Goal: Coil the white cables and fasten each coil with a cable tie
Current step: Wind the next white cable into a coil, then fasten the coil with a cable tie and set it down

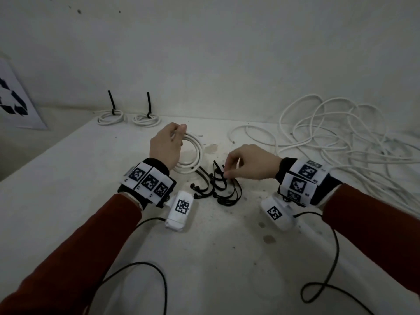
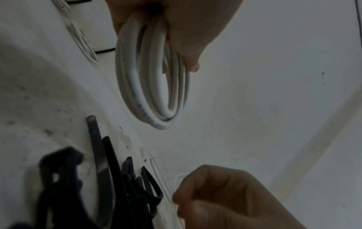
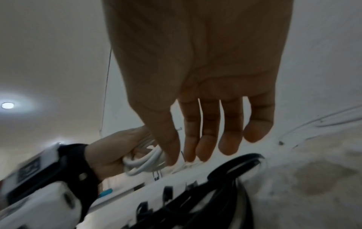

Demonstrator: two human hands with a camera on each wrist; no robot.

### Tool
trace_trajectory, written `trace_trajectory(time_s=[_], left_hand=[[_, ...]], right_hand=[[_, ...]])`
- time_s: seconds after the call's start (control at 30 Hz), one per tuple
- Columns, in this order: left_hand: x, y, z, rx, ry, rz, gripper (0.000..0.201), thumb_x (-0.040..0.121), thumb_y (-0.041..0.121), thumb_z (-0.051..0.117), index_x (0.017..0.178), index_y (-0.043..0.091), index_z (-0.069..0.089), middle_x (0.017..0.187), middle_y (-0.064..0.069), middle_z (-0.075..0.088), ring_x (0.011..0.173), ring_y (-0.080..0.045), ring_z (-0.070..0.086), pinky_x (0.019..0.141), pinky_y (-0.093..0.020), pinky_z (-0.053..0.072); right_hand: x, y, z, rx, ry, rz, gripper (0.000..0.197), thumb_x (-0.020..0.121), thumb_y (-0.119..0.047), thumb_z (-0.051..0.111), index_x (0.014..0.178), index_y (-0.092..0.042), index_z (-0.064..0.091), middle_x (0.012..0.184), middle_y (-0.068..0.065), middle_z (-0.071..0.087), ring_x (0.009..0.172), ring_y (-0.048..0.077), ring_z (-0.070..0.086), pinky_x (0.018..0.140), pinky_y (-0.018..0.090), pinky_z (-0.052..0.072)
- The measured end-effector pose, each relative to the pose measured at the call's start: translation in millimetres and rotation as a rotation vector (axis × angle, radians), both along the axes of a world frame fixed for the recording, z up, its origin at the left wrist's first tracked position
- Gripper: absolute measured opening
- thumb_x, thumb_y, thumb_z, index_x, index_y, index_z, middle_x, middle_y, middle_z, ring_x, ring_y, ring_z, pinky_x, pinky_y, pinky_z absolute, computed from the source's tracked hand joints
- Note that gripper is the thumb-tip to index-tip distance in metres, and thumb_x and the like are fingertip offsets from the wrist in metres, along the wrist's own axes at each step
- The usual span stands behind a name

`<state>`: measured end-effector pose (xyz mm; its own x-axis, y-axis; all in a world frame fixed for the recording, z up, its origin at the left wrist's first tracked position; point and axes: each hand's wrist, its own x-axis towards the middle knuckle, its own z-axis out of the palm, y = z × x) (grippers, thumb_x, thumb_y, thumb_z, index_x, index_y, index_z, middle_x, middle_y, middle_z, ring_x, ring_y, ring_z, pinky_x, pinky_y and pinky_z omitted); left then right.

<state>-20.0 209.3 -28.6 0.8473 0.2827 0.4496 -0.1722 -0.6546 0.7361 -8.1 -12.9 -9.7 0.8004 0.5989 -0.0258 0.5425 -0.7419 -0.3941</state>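
My left hand (image 1: 169, 144) grips a small coil of white cable (image 1: 193, 153) and holds it upright just above the table. In the left wrist view the coil (image 2: 154, 86) hangs from the curled fingers (image 2: 186, 34) with its loops together and no tie on it. To its right, several loose black cable ties (image 1: 218, 189) lie in a pile. My right hand (image 1: 227, 172) reaches down into the pile. Its thumb and forefinger (image 3: 176, 155) pinch one thin black tie, while the other fingers hang straight. The ties (image 3: 231, 167) lie just under the fingertips.
Two tied coils (image 1: 111, 118) (image 1: 146, 120) lie at the back by the wall, their black tie tails standing up. A large tangle of loose white cable (image 1: 329, 137) covers the right side. A printed sheet (image 1: 13, 98) leans at far left. Black sensor leads (image 1: 136, 269) trail over the white table (image 1: 227, 258).
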Motion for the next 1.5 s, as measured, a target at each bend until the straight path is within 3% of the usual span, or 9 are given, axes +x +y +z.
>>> trace_trajectory(time_s=[0.17,0.33,0.47,0.63,0.87,1.13,1.23,1.37,1.5], left_hand=[[5,-2,-9,-0.027,0.022,0.002,0.033,0.099,0.042,0.039,0.088,0.015,0.056,0.072,0.001,0.059,0.051,0.003,0.048,0.055,-0.011,0.033],[3,-13,-7,-0.109,-0.002,-0.049,0.030,0.098,0.040,0.042,0.092,0.016,0.059,0.069,0.007,0.058,0.048,0.007,0.052,0.064,-0.026,0.041],[1,-14,0,-0.146,-0.059,-0.056,0.027,0.098,0.038,0.044,0.092,0.017,0.060,0.068,0.010,0.058,0.049,0.008,0.052,0.066,-0.029,0.046],[1,-17,9,-0.141,-0.092,-0.060,0.028,0.098,0.038,0.043,0.092,0.017,0.061,0.068,0.010,0.059,0.049,0.007,0.051,0.063,-0.029,0.046],[-2,-42,24,-0.146,-0.129,-0.120,0.025,0.098,0.039,0.044,0.089,0.022,0.060,0.066,0.010,0.058,0.051,0.007,0.052,0.062,-0.026,0.042],[-22,-75,51,-0.217,-0.217,-0.237,0.023,0.098,0.036,0.046,0.091,0.022,0.062,0.068,0.013,0.061,0.049,0.006,0.051,0.062,-0.025,0.041],[-32,-81,57,-0.230,-0.215,-0.293,0.020,0.098,0.036,0.046,0.088,0.028,0.061,0.070,0.013,0.063,0.048,0.004,0.052,0.060,-0.022,0.040],[-43,-87,62,-0.302,-0.152,-0.333,0.022,0.097,0.038,0.046,0.081,0.032,0.060,0.073,0.010,0.067,0.044,-0.011,0.054,0.047,-0.019,0.042],[-50,-91,62,-0.377,-0.085,-0.401,0.021,0.097,0.036,0.047,0.086,0.027,0.062,0.081,0.002,0.072,0.047,-0.013,0.058,0.047,-0.022,0.046]], right_hand=[[-8,22,-11,-0.144,0.065,0.121,0.033,0.073,-0.049,0.077,0.090,-0.021,0.069,0.072,-0.018,0.060,0.065,-0.001,0.054,0.059,0.013,0.040],[-5,26,-8,-0.178,0.047,0.151,0.017,0.080,-0.033,0.075,0.077,-0.021,0.064,0.065,-0.017,0.055,0.061,0.001,0.052,0.055,0.012,0.036],[-10,7,26,0.015,0.176,0.103,0.016,0.079,-0.038,0.075,0.074,-0.023,0.072,0.054,-0.016,0.059,0.050,-0.002,0.048,0.053,0.013,0.040],[-28,-26,72,0.357,0.245,0.095,0.009,0.075,-0.033,0.076,0.071,-0.025,0.075,0.066,-0.006,0.067,0.061,0.010,0.050,0.060,0.021,0.041],[-46,-39,78,0.729,0.293,0.090,0.014,0.070,-0.029,0.077,0.070,-0.016,0.074,0.067,0.003,0.066,0.058,0.013,0.050,0.058,0.020,0.043],[-40,-23,54,0.801,-0.032,-0.057,0.005,0.078,-0.020,0.078,0.076,-0.017,0.074,0.068,0.000,0.071,0.056,0.015,0.052,0.055,0.026,0.041],[-35,-21,48,0.888,-0.265,-0.110,0.013,0.074,-0.020,0.081,0.075,-0.028,0.072,0.067,-0.010,0.061,0.051,0.003,0.043,0.054,0.015,0.034],[-35,-21,45,0.907,-0.432,-0.130,0.013,0.073,-0.022,0.081,0.082,-0.026,0.074,0.084,-0.003,0.050,0.074,0.001,0.046,0.068,0.013,0.036],[-39,-16,46,1.063,-0.292,-0.121,0.009,0.075,-0.016,0.079,0.080,-0.019,0.073,0.101,0.006,0.059,0.095,0.012,0.061,0.086,0.027,0.051]])
